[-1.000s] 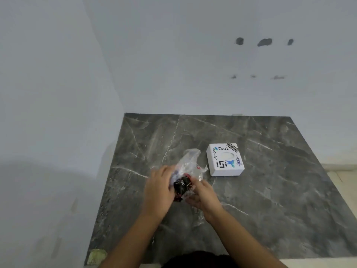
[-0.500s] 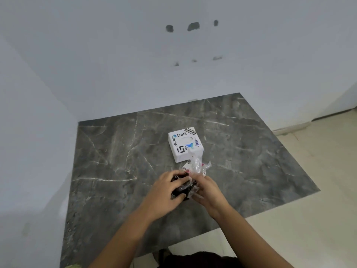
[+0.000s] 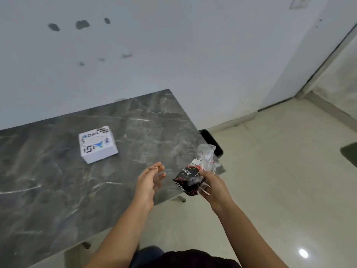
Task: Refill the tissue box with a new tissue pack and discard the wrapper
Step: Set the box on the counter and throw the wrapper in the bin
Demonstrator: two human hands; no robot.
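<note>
The white tissue box (image 3: 97, 144), printed with logos, sits closed on the dark marble table (image 3: 58, 180). My right hand (image 3: 213, 185) is shut on a crumpled wrapper (image 3: 195, 174), part black with red dots, part clear plastic, held over the table's right corner. My left hand (image 3: 149, 179) hovers open beside it, a little to the left, with nothing in it. I cannot tell whether any tissues are left inside the wrapper.
A black bin (image 3: 211, 142) stands on the pale tiled floor (image 3: 280, 180) just beyond the table's right edge, partly hidden behind the wrapper. A white wall runs behind the table. A dark mat (image 3: 349, 153) shows at the far right.
My view has swung right toward the floor. My right hand has carried the wrapper rightward to the table's corner, and my left hand has let go of it and opened.
</note>
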